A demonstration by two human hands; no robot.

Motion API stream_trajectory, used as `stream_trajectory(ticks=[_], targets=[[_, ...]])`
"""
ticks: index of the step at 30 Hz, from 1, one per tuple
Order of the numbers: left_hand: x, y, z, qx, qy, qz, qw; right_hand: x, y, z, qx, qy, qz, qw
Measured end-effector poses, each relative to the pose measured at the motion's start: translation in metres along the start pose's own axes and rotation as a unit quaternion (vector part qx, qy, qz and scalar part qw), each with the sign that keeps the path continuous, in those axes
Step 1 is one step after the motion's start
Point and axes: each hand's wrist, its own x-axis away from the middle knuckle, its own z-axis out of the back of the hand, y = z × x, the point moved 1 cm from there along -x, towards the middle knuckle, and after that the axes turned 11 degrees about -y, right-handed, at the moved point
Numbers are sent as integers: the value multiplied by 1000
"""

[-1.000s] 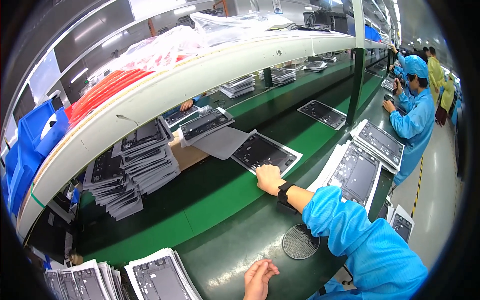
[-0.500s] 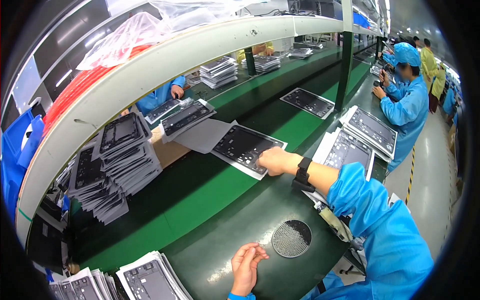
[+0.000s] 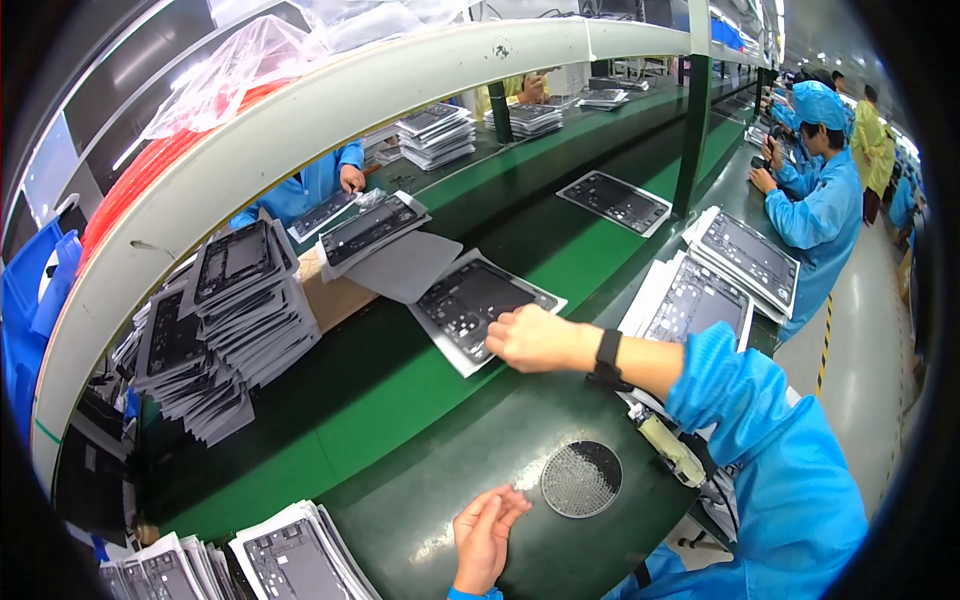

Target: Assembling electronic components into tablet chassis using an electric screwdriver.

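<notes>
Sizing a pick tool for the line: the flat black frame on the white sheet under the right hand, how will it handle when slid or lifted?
The black frame looks thin and flat with cutouts, so probably light and somewhat flexible. Lying on a loose white sheet on the green belt, it likely slides easily under the right hand. It cannot roll; thin edges may bend.

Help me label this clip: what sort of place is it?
Most likely an electronics assembly line: a long green conveyor belt, stacks of dark framed panels, and workers in blue smocks and caps along the bench.
</notes>
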Motion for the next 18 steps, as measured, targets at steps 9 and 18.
stream_trajectory(ticks=[9, 18], targets=[[14, 66, -8, -18, 125, -90, 988, 33, -192, 85, -104, 45, 51, 992], [205, 62, 3, -199, 405, 28, 892, 139, -277, 76, -326, -119, -235, 908]])
